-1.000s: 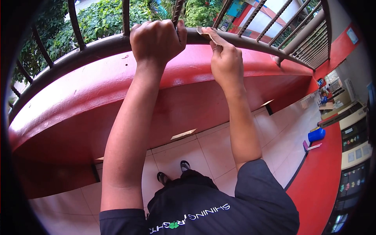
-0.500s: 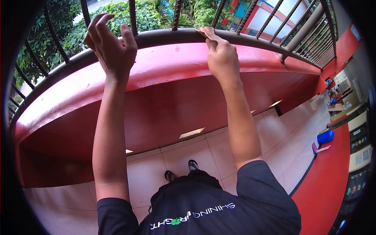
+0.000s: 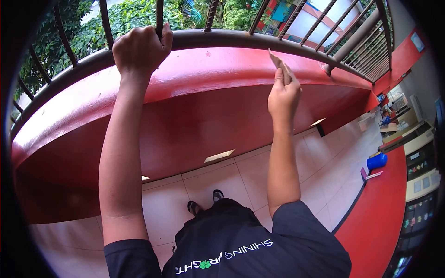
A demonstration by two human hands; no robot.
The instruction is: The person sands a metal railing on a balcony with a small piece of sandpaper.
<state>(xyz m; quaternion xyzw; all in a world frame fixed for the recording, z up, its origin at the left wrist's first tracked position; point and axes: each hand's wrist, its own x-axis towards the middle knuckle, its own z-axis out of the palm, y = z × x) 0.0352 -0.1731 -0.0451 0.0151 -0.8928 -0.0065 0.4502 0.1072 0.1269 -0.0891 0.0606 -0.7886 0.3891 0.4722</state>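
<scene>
Biggest thing here is the red parapet wall (image 3: 194, 134), running below and on the near side of the metal handrail (image 3: 222, 39), with the tiled floor (image 3: 218, 178) further down at its foot. Ribbed upright bars (image 3: 211, 16) stand on the far side of that handrail, and a blue bin (image 3: 377, 161) is off to the right, well apart from it. Now the hands: left hand (image 3: 136, 53) has its grip clenched over the handrail, thumb up beside one of the bars. Right hand (image 3: 283, 97) is on the near side, further right, pinching a folded sheet (image 3: 282, 64) (sandpaper, I'd guess, can't tell for sure). The sheet is tilted, with its tip close to the handrail; can't tell if it's touching. Fwiw, I'd keep the thumb flat along that fold so it doesn't flop, and lay the sheet flush to the curve rather than edge-on, pressing light and even. Mind your knuckles around those bars, and keep the left hand's hold snug, not white-knuckle.
</scene>
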